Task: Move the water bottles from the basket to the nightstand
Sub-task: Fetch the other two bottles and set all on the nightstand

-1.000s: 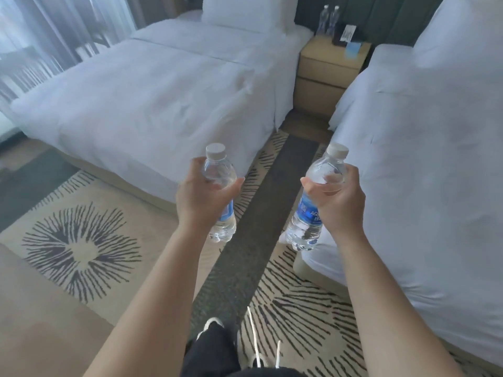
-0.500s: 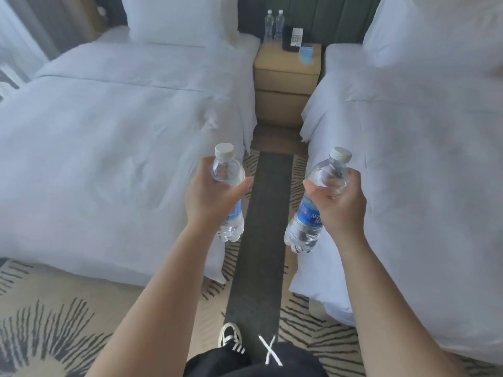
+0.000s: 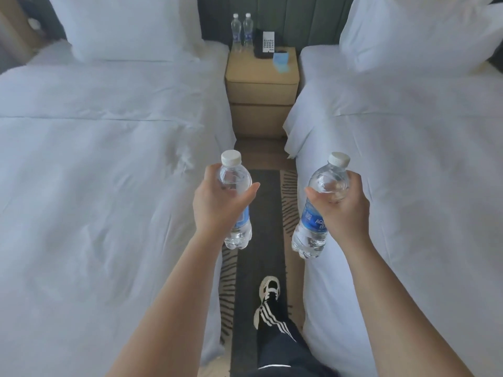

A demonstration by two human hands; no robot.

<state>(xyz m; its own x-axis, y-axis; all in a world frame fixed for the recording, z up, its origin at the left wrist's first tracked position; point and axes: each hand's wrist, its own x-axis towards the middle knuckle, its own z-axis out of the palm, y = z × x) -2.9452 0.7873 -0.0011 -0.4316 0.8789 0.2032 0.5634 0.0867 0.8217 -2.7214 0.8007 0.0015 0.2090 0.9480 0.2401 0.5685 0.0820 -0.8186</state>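
Bottles, clear ribbed plastic, white caps: left hand (image 3: 217, 202) grips one (image 3: 236, 202), right hand (image 3: 344, 206) another (image 3: 317, 213), well short of wooden nightstand (image 3: 262, 85).

Soft, even daylight, no hard shadows; the picture is slightly blurred, with wide-angle bending at the edges.

Left-hand bottle (image 3: 236, 202): clear glossy plastic, ribbed white plastic cap, shiny blue film label. Right-hand bottle (image 3: 317, 213): same clear plastic, glossy blue label. Two bottles on the nightstand (image 3: 242, 31): clear plastic too (too small for more). Nightstand (image 3: 262, 85): matt, light wood-look finish, smooth. Both beds (image 3: 109, 159): white cloth, matt, softly creased. Carpet (image 3: 258, 213): matt woven pile. Headboard panel (image 3: 299, 20): padded green upholstery, dull finish.
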